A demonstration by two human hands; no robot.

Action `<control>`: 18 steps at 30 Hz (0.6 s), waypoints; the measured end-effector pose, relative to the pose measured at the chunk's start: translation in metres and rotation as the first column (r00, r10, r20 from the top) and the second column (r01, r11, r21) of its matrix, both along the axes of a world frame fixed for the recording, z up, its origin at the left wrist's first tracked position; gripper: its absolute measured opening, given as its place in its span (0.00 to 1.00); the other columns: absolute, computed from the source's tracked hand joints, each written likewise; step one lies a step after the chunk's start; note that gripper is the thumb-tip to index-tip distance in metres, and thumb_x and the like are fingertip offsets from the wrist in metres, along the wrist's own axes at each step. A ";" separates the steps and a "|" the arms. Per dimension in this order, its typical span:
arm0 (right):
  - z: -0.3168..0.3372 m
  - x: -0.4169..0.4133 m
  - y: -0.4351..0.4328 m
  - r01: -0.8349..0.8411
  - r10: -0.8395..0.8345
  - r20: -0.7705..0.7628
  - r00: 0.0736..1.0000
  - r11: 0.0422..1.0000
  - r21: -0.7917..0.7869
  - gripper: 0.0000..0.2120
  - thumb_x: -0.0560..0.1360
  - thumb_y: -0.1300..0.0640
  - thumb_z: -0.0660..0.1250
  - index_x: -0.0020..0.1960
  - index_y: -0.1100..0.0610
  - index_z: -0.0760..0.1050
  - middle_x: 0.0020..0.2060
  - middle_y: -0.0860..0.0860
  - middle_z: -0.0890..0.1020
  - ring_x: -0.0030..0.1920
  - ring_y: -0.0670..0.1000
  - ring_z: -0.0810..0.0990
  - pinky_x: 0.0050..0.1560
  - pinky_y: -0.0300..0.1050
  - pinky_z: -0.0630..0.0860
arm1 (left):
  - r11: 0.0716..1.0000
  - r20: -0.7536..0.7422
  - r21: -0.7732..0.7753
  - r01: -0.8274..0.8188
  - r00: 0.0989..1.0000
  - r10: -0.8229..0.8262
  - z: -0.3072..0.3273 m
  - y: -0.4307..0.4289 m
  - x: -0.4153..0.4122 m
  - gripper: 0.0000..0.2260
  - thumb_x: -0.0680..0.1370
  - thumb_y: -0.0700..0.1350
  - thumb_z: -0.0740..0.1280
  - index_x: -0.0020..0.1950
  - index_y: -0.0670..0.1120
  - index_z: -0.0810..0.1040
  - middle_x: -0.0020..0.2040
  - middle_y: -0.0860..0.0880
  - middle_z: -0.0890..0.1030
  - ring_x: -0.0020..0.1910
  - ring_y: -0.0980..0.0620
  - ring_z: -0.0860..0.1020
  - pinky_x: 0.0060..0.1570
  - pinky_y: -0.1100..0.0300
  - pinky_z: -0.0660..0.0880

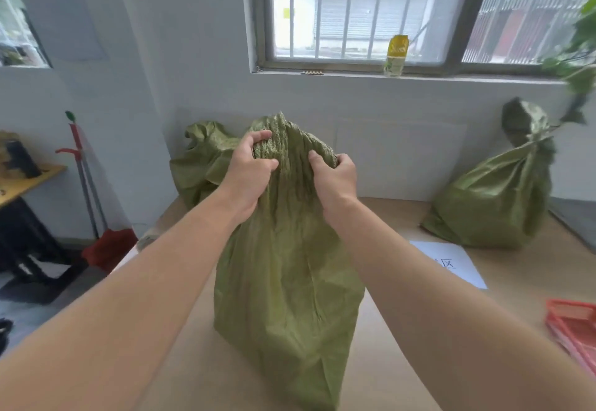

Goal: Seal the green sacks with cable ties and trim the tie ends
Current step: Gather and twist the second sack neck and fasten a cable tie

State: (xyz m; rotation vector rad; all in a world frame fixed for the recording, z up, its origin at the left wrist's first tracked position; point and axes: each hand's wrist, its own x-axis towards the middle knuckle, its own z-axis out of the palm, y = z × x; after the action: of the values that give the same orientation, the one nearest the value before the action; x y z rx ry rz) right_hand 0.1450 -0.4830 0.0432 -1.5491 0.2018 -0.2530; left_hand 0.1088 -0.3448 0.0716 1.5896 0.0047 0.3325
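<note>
Green sack [283, 281] is standing on the table [387, 223] at 12 o'clock, its neck being gathered: left hand [248, 171] and right hand [335, 178] are both clenching bunched fabric in their grip. Next, likely, one hand is needing to let go for a tie, none showing. Room is lying toward 3 o'clock; the table edge is running at 9 o'clock.

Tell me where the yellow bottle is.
In the head view, the yellow bottle stands on the window sill, up and right of the held green sack.

Green sacks [287, 281] [206, 159] [496, 197]: three
Hands [248, 168] [335, 175]: two
Bottle [396, 55]: one
Sheet of paper [451, 262]: one
Broom [84, 175]: one
Plant [580, 68]: one
Table [396, 220]: one
</note>
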 end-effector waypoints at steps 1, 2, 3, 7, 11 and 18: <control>0.000 -0.011 -0.010 0.010 -0.010 -0.002 1.000 1.000 0.015 0.14 0.77 0.45 0.72 0.46 0.54 0.72 0.42 0.52 0.82 0.41 0.54 0.80 0.53 0.59 0.82 | 1.000 0.004 0.004 0.022 1.000 -0.022 0.000 -0.008 -0.009 0.22 0.78 0.30 0.64 0.64 0.53 0.76 0.67 0.53 0.74 0.62 0.56 0.76 0.66 0.52 0.75; -0.001 -0.023 -0.019 0.027 -0.027 -0.008 1.000 0.999 0.025 0.14 0.77 0.46 0.72 0.46 0.54 0.72 0.42 0.52 0.82 0.40 0.54 0.80 0.52 0.59 0.82 | 0.999 0.004 0.009 0.042 0.999 -0.042 0.000 -0.016 -0.018 0.22 0.78 0.30 0.64 0.65 0.52 0.76 0.67 0.54 0.73 0.61 0.58 0.76 0.66 0.54 0.75; -0.003 -0.036 -0.028 0.045 -0.045 -0.015 0.999 0.999 0.027 0.13 0.78 0.46 0.71 0.46 0.53 0.72 0.42 0.53 0.82 0.41 0.54 0.80 0.52 0.59 0.82 | 0.998 0.008 0.015 0.058 0.998 -0.058 0.000 -0.024 -0.026 0.22 0.79 0.30 0.63 0.66 0.51 0.76 0.68 0.54 0.73 0.60 0.62 0.75 0.65 0.57 0.74; -0.009 -0.085 -0.064 0.067 -0.066 -0.051 0.996 0.998 0.016 0.13 0.78 0.46 0.71 0.47 0.54 0.73 0.43 0.52 0.83 0.41 0.53 0.80 0.51 0.56 0.82 | 0.995 -0.026 0.007 0.101 0.995 -0.101 -0.008 -0.055 -0.059 0.21 0.79 0.30 0.64 0.66 0.51 0.76 0.68 0.54 0.74 0.64 0.59 0.74 0.68 0.54 0.73; -0.006 -0.120 -0.115 0.077 -0.077 -0.045 0.996 0.997 0.004 0.12 0.79 0.48 0.71 0.47 0.55 0.74 0.40 0.51 0.80 0.40 0.52 0.77 0.42 0.47 0.78 | 0.990 -0.053 -0.004 0.143 0.988 -0.143 -0.007 -0.094 -0.088 0.20 0.74 0.36 0.66 0.60 0.56 0.79 0.64 0.50 0.77 0.61 0.46 0.80 0.66 0.39 0.76; 0.011 -0.132 -0.194 -0.005 0.005 0.026 1.000 1.000 -0.017 0.12 0.80 0.46 0.69 0.47 0.55 0.75 0.38 0.53 0.78 0.39 0.53 0.77 0.42 0.52 0.78 | 0.994 -0.023 -0.074 0.082 0.996 -0.084 0.011 -0.166 -0.108 0.18 0.73 0.38 0.69 0.57 0.58 0.82 0.62 0.49 0.81 0.60 0.44 0.81 0.65 0.38 0.77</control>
State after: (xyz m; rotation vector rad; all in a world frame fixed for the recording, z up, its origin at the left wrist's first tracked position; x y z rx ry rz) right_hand 0.0133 -0.6768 0.0545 -1.5622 0.1756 -0.2716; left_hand 0.0013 -0.5111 0.0826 1.5166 -0.0291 0.2437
